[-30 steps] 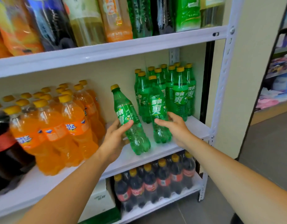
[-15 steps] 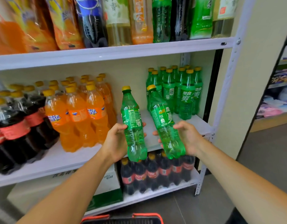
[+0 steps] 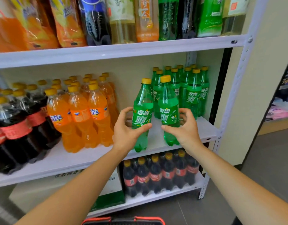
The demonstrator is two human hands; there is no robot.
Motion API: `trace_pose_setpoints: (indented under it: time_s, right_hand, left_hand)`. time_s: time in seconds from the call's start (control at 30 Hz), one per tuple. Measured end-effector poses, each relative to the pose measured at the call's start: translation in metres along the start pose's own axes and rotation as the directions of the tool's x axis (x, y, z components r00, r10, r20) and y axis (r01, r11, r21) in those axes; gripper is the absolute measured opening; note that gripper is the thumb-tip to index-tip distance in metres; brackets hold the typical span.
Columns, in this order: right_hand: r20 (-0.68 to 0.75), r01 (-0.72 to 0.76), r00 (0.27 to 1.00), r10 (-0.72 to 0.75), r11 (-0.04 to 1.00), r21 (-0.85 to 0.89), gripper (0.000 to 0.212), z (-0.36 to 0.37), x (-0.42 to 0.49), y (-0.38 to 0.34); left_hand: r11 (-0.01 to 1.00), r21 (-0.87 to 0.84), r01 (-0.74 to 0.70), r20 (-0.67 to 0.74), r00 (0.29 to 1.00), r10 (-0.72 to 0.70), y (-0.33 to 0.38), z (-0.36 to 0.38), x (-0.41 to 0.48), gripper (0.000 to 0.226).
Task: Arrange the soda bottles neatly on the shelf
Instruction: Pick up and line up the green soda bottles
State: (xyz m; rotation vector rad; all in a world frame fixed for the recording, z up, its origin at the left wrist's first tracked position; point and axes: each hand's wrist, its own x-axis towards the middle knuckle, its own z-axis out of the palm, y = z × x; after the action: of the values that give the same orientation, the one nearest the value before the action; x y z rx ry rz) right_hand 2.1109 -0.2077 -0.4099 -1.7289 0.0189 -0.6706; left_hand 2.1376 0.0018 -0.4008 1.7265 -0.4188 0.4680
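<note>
Left hand (image 3: 127, 132) wrapping left bottle (image 3: 142, 114), right hand (image 3: 183, 130) wrapping right bottle (image 3: 169, 109), fingers curling at labels; likely heavy, slick.

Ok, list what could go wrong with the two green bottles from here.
1. The left green bottle, gripped by the left hand, leans with its base near the front edge of the middle shelf; released there, it might tip off.
2. The right green bottle, in the right hand, is just ahead of the packed green bottles; pushed back fast, it could knock them over.
</note>
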Motion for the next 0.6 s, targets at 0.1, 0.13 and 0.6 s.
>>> trace_pose_setpoints:
  time_s: [0.1, 0.13, 0.6]
  right_hand:
    - [-0.031, -0.001, 1.0, 0.001, 1.0, -0.012, 0.071, 0.004, 0.006, 0.005]
    - [-0.032, -0.006, 0.999, 0.006, 1.0, -0.003, 0.071, 0.006, 0.009, 0.007]
    - [0.188, -0.047, 0.981, 0.056, 0.997, -0.053, 0.078, 0.03, 0.064, 0.049]
  left_hand:
    - [0.99, 0.138, 0.002, -0.071, 0.997, 0.008, -0.009, 0.009, 0.004, 0.079]
    - [0.989, 0.147, 0.007, -0.09, 0.996, 0.007, -0.013, 0.012, 0.006, 0.08]
    - [0.992, 0.051, 0.111, -0.229, 0.969, -0.097, -0.088, 0.059, 0.13, 0.081]
